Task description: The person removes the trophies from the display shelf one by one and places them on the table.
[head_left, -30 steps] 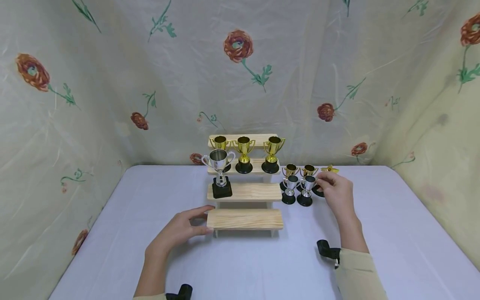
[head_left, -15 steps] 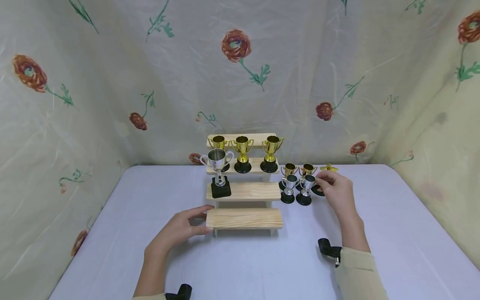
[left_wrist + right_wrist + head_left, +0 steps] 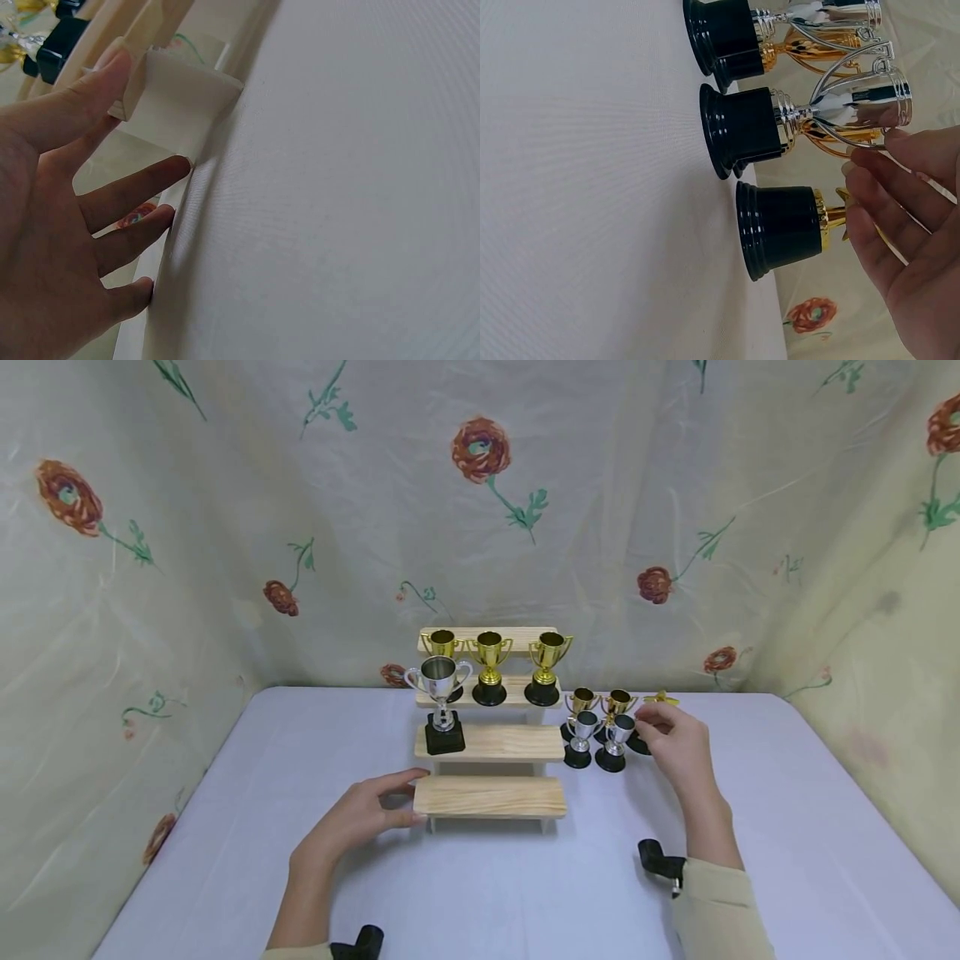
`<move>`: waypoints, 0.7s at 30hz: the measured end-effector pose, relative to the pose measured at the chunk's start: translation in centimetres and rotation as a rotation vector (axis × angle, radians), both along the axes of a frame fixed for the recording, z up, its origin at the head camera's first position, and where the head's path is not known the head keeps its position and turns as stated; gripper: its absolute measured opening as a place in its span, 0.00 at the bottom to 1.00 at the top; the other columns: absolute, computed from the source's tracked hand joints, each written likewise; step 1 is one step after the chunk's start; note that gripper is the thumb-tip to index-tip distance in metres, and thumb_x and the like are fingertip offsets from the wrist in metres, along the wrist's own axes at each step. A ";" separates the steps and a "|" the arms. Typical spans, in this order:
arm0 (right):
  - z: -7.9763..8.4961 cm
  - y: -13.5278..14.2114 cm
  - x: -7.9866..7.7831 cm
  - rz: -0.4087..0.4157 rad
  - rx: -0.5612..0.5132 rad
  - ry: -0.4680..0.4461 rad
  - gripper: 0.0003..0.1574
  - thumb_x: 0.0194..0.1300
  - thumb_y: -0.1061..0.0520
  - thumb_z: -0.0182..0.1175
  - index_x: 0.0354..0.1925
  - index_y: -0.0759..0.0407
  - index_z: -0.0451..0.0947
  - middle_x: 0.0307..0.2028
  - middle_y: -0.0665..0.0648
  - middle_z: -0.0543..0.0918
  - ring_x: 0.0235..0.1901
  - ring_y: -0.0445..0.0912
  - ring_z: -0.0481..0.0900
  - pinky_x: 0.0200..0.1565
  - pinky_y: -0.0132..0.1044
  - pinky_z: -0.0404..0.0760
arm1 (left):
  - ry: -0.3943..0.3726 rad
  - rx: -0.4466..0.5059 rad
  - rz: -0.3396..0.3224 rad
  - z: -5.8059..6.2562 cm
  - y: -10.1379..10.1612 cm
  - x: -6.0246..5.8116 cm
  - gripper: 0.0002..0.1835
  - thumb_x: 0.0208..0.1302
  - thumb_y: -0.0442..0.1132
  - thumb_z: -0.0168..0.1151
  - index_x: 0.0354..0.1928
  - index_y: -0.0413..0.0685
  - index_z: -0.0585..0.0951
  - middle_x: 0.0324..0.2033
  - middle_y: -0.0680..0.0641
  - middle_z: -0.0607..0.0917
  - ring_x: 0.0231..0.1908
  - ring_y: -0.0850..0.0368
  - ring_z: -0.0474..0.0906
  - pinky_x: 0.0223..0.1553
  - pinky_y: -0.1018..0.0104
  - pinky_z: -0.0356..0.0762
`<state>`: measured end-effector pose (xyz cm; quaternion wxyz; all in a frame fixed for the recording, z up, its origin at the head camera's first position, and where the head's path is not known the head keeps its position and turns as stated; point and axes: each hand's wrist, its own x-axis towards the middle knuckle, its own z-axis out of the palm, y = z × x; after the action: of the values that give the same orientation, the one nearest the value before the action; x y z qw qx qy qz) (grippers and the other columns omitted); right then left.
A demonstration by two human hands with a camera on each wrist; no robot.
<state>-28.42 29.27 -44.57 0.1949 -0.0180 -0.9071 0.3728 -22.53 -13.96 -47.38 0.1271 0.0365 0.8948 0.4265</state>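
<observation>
My left hand (image 3: 352,817) grips the left end of the lowest step of a wooden tiered stand (image 3: 491,797), thumb at the front edge and index finger behind. In the left wrist view its other fingers (image 3: 135,191) are spread, tips at the tablecloth. With thumb and fingertips, my right hand (image 3: 675,747) pinches the handle side of a small silver trophy cup (image 3: 617,735). That cup leans slightly toward the hand, its black base (image 3: 746,127) at the tabletop. Below the fingers in the right wrist view is a black-based gold trophy (image 3: 780,229), its top partly hidden.
Another small silver cup (image 3: 581,731) stands to the left, with two small gold cups (image 3: 581,700) behind. A larger silver trophy (image 3: 442,710) occupies the second step's left end. Three gold trophies (image 3: 489,664) stand higher up. A flowered curtain (image 3: 360,527) encloses the white table (image 3: 247,827).
The small silver cup at my right hand has tipped slightly to the right. My left hand stays on the stand. The head view has shifted a little.
</observation>
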 end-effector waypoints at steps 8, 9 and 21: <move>-0.2 0.0 0.0 -0.026 0.005 -0.014 0.07 0.67 0.60 0.63 0.41 0.61 0.84 0.35 0.61 0.87 0.32 0.40 0.77 0.31 0.22 0.73 | 0.011 -0.008 -0.007 0.1 0.0 0.1 0.33 0.49 0.58 0.75 0.61 0.80 0.77 0.56 0.53 0.85 0.67 0.46 0.71 0.66 0.31 0.61; -0.2 0.0 -0.1 -0.026 0.003 -0.011 0.07 0.67 0.60 0.63 0.41 0.61 0.84 0.35 0.62 0.87 0.32 0.40 0.77 0.31 0.22 0.73 | 0.011 -0.009 -0.008 0.1 0.0 0.1 0.33 0.49 0.58 0.75 0.61 0.80 0.77 0.56 0.53 0.85 0.68 0.46 0.71 0.66 0.31 0.61; 0.1 0.0 0.0 -0.003 0.009 0.023 0.09 0.64 0.61 0.63 0.43 0.62 0.84 0.36 0.63 0.88 0.28 0.28 0.74 0.31 0.18 0.72 | 0.007 -0.016 -0.009 0.1 0.0 0.1 0.34 0.49 0.58 0.74 0.62 0.79 0.77 0.56 0.53 0.85 0.68 0.45 0.70 0.66 0.31 0.61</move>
<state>-28.38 29.29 -44.48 0.2058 -0.0140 -0.9065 0.3684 -22.45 -13.98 -47.26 0.1262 0.0412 0.8984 0.4185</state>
